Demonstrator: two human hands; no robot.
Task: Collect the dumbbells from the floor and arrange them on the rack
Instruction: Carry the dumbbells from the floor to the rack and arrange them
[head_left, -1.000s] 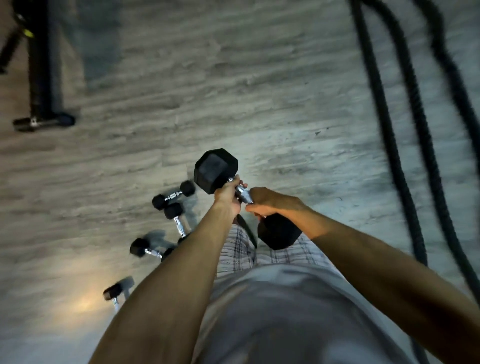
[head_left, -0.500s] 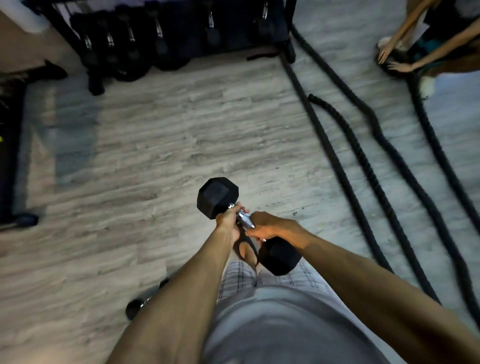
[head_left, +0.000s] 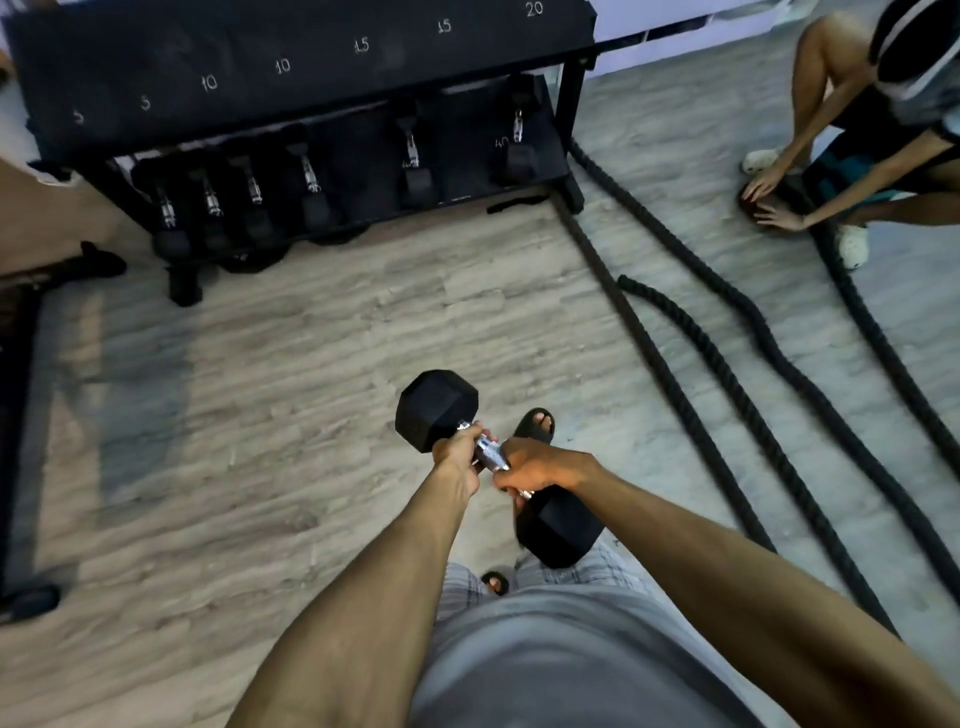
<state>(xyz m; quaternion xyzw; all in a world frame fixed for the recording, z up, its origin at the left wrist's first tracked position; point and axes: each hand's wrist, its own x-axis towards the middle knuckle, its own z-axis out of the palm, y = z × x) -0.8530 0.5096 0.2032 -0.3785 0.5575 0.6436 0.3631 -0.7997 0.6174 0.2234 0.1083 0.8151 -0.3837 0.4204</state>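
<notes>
A large black hex dumbbell (head_left: 435, 410) with a chrome handle hangs in front of my waist, one head up and away, the other low by my shorts. My left hand (head_left: 460, 457) and my right hand (head_left: 535, 465) are both shut around its handle, side by side. The black dumbbell rack (head_left: 291, 67) stands ahead at the top, its upper shelf bare with white weight numbers painted on it. Several dumbbells (head_left: 309, 179) sit on the lower shelf.
Thick black battle ropes (head_left: 670, 379) run along the wooden floor on the right. A crouching person (head_left: 857, 135) at the upper right has both hands on the floor. A dark frame (head_left: 15, 395) borders the left edge. My sandalled foot (head_left: 535, 423) is forward.
The view has swung up from the small dumbbells on the floor to the rack, which is now closer. Both hands still grip the same dumbbell.
</notes>
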